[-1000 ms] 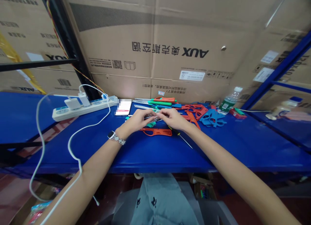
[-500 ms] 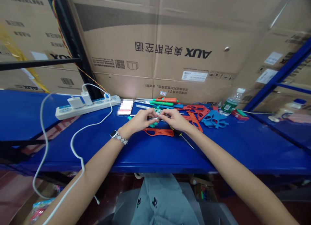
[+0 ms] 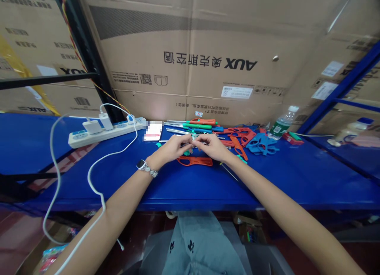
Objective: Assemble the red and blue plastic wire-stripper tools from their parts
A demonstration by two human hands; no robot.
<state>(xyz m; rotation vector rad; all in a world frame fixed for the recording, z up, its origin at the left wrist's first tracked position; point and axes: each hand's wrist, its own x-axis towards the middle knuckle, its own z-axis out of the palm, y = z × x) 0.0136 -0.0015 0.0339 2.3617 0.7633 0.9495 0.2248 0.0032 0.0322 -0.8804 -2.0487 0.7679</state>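
Note:
Fingertips of my left hand [image 3: 178, 145] and my right hand [image 3: 212, 145] meet over the middle of the blue shelf. Both are pinched around something too small to make out. Just below them lies an orange plastic handle shell [image 3: 195, 161]. A thin screwdriver [image 3: 228, 171] with a yellow part near its handle rests below my right hand. Behind the hands are long lighters with green [image 3: 198, 126] and orange [image 3: 203, 121] handles and metal rods. Orange shells [image 3: 237, 145] and a pile of blue shells [image 3: 263, 144] lie to the right.
A white power strip [image 3: 107, 132] with plugs stands at the left, its white cable [image 3: 95, 180] hanging over the front edge. A phone-like white item [image 3: 153, 131] lies beside it. A water bottle [image 3: 282, 124] stands right. Large cardboard boxes [image 3: 208, 33] form the back wall.
Both hands stay together in the same spot, with only slight finger movement. The view has shifted a little.

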